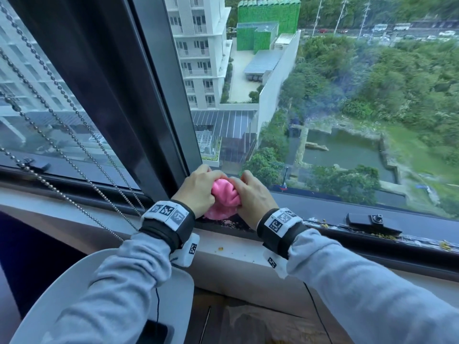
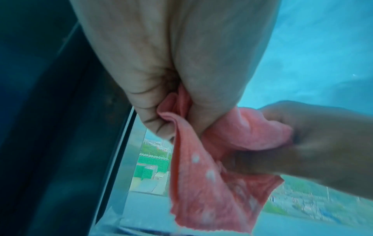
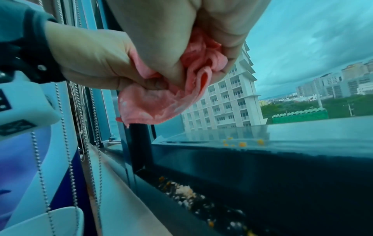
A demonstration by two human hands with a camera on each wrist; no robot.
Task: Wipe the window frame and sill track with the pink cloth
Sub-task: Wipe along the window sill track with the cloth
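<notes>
Both hands hold the bunched pink cloth just above the sill track, at the foot of the dark vertical window frame. My left hand grips its left side with curled fingers, and my right hand grips its right side. In the left wrist view the pink cloth hangs down from my left hand, with the right hand pinching its far end. In the right wrist view the pink cloth is crumpled in my right hand. Crumbs lie in the sill track.
Beaded blind chains hang at the left, across the inner ledge. A black window latch sits on the track to the right. Yellow crumbs dot the track. A white chair back stands below my left arm.
</notes>
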